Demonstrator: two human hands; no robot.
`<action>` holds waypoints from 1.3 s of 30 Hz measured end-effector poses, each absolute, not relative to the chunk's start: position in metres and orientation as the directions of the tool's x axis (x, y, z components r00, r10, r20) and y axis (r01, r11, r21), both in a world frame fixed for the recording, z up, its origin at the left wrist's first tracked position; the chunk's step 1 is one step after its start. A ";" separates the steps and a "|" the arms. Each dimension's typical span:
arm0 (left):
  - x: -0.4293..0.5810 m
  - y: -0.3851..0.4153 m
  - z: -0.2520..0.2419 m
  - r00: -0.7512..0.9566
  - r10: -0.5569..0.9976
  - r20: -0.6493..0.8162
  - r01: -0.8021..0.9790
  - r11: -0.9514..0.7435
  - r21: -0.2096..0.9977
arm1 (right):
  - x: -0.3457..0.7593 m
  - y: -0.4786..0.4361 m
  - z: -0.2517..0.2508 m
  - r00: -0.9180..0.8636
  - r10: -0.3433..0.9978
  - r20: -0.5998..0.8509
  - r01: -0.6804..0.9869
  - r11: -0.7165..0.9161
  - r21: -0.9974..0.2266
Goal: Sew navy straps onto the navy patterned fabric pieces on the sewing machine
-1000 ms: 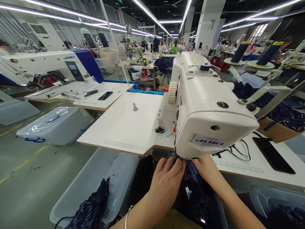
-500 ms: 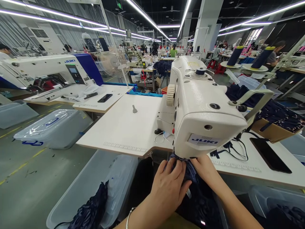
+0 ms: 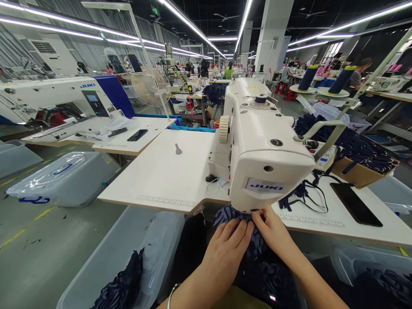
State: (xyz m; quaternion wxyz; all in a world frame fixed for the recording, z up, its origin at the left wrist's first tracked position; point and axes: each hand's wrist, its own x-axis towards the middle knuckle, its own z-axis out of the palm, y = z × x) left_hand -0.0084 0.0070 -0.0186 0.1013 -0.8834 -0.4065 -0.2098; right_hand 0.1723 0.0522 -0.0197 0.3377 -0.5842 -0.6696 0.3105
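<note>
A white sewing machine (image 3: 270, 141) stands in front of me, its head over the work. Dark navy patterned fabric (image 3: 222, 213) lies beneath the head and hangs down toward my lap. My left hand (image 3: 227, 246) grips it from the left, fingers close together and bent over the cloth just below the machine head. On the other side, my right hand (image 3: 273, 227) pinches the same fabric close to the needle area, its fingertips partly covered by the machine head. The needle and presser foot are hidden from view.
The white tabletop (image 3: 144, 171) holds a small grey metal piece (image 3: 178, 149). To the right lie dark straps (image 3: 299, 193), a black phone (image 3: 355, 204) and a cardboard box (image 3: 357, 171) of navy cloth. Below left is an open plastic bin (image 3: 93, 262); a lidded one (image 3: 64, 176) is farther left.
More of the navy fabric now shows to the left of my left hand, beneath the machine head. My right hand's thumb and fingers show more clearly. The view has turned slightly right.
</note>
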 end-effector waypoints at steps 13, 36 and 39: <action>-0.002 0.007 -0.019 0.507 0.733 0.453 0.844 -0.530 -0.086 | 0.171 0.062 -0.024 -0.009 0.995 0.104 0.709 0.079 -0.700; -0.001 0.008 -0.016 0.510 0.739 0.440 0.838 -0.542 -0.062 | 0.172 0.066 -0.030 -0.011 0.992 0.124 0.745 0.091 -0.661; -0.001 0.008 -0.017 0.492 0.731 0.473 0.840 -0.541 -0.039 | 0.171 0.066 -0.029 -0.021 0.993 0.116 0.737 0.094 -0.669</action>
